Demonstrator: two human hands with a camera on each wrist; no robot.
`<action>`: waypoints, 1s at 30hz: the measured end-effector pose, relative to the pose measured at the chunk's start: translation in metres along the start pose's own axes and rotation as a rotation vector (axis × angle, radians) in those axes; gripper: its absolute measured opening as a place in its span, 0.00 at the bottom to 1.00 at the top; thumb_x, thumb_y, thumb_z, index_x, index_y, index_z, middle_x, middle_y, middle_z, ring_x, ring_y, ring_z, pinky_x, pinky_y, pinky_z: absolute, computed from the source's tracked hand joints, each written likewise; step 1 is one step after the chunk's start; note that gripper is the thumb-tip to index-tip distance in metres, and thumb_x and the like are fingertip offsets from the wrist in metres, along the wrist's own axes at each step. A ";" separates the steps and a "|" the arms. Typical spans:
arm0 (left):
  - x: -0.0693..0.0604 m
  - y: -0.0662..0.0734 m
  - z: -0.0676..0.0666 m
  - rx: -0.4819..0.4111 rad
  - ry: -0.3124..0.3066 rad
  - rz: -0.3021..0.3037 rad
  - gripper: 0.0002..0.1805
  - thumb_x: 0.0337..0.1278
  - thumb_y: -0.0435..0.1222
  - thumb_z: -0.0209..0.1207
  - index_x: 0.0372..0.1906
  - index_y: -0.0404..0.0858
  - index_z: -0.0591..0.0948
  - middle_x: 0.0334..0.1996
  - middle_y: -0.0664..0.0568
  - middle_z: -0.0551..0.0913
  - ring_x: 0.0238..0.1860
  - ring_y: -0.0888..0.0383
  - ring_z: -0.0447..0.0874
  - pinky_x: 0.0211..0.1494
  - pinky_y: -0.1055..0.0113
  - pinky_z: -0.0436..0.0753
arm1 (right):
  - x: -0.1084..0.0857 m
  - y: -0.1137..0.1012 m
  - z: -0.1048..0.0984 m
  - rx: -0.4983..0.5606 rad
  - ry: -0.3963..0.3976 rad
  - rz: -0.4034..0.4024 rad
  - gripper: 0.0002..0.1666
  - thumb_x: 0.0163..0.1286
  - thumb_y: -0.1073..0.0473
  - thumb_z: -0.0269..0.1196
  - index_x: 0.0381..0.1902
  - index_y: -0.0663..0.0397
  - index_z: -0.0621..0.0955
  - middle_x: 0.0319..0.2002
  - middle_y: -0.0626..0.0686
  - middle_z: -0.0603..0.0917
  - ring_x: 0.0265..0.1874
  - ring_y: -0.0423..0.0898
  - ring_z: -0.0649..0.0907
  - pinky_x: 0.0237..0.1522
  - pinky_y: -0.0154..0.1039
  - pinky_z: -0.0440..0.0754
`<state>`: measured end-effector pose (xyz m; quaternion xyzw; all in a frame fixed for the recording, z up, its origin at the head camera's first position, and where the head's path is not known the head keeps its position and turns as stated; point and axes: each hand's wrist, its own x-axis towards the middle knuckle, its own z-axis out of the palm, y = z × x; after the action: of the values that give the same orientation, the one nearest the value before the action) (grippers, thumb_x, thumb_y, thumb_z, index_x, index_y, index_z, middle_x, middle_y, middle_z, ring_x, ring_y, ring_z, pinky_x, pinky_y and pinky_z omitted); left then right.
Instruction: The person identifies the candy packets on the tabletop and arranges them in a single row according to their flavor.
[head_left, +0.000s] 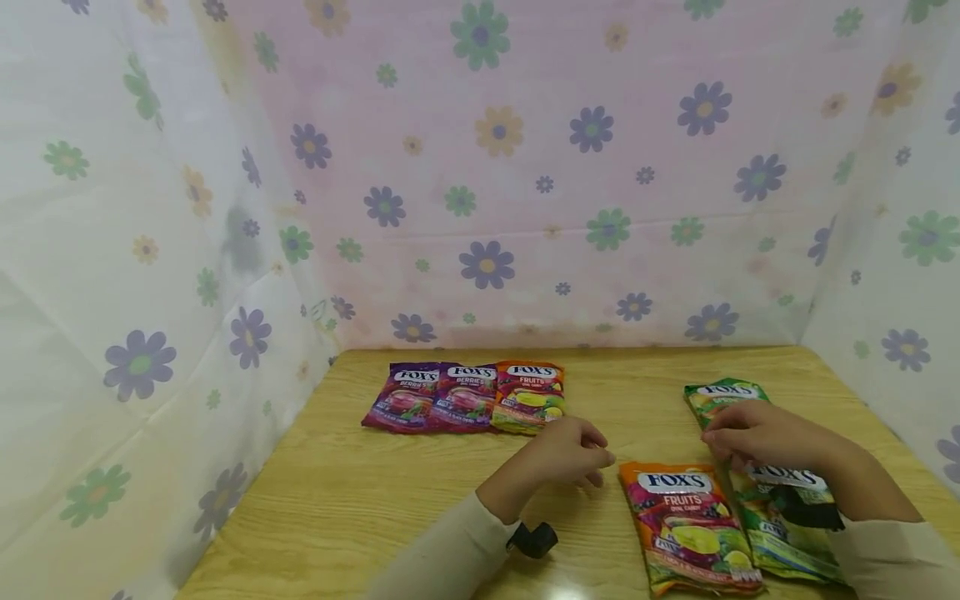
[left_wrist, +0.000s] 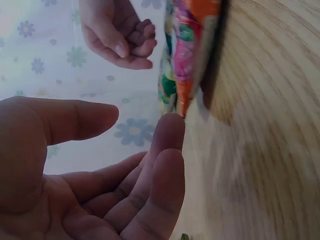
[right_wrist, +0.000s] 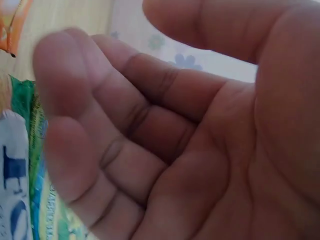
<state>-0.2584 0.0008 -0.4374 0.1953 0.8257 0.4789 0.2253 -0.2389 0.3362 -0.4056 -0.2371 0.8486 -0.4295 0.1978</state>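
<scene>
Here, an orange-topped FOX'S Fruits bag [head_left: 686, 525], red-and-yellow print, left hand [head_left: 562, 454] and right hand [head_left: 772, 435] relaxed, thumbs apart.

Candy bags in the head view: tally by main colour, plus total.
Purple bags: 2
Orange bags: 2
Green bags, both partly hidden by the right arm or hand: 2
Total: 6

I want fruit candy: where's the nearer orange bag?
In the head view, the nearer orange bag lies lower right on the table, left of the nearer green bag.
</scene>
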 end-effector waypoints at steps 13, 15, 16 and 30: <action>-0.008 0.006 0.013 -0.132 -0.282 -0.012 0.15 0.70 0.41 0.60 0.41 0.32 0.89 0.29 0.45 0.91 0.29 0.53 0.92 0.36 0.62 0.89 | -0.001 -0.002 0.015 0.023 -0.070 0.210 0.26 0.83 0.55 0.53 0.27 0.63 0.83 0.18 0.64 0.86 0.15 0.56 0.87 0.19 0.45 0.84; -0.008 0.004 0.015 -0.136 -0.324 -0.017 0.16 0.70 0.41 0.60 0.39 0.32 0.89 0.29 0.45 0.91 0.28 0.53 0.92 0.36 0.61 0.90 | 0.001 -0.003 0.020 0.001 -0.078 0.211 0.26 0.83 0.54 0.53 0.29 0.64 0.86 0.17 0.64 0.86 0.14 0.54 0.87 0.17 0.43 0.83; -0.009 0.003 0.016 -0.142 -0.336 -0.019 0.16 0.70 0.41 0.60 0.39 0.31 0.89 0.30 0.44 0.91 0.28 0.53 0.92 0.36 0.61 0.90 | 0.001 -0.004 0.022 -0.005 -0.085 0.207 0.27 0.83 0.54 0.53 0.28 0.64 0.86 0.17 0.64 0.86 0.14 0.53 0.87 0.16 0.41 0.82; -0.010 0.005 0.016 -0.166 -0.339 -0.048 0.15 0.71 0.41 0.60 0.42 0.34 0.88 0.33 0.43 0.92 0.33 0.50 0.93 0.37 0.59 0.90 | 0.006 -0.006 0.026 0.014 -0.049 0.207 0.26 0.82 0.52 0.55 0.30 0.64 0.86 0.22 0.62 0.88 0.17 0.55 0.88 0.21 0.46 0.87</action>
<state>-0.2408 0.0093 -0.4385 0.2342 0.7381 0.5000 0.3877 -0.2284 0.3130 -0.4160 -0.1574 0.8606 -0.4066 0.2633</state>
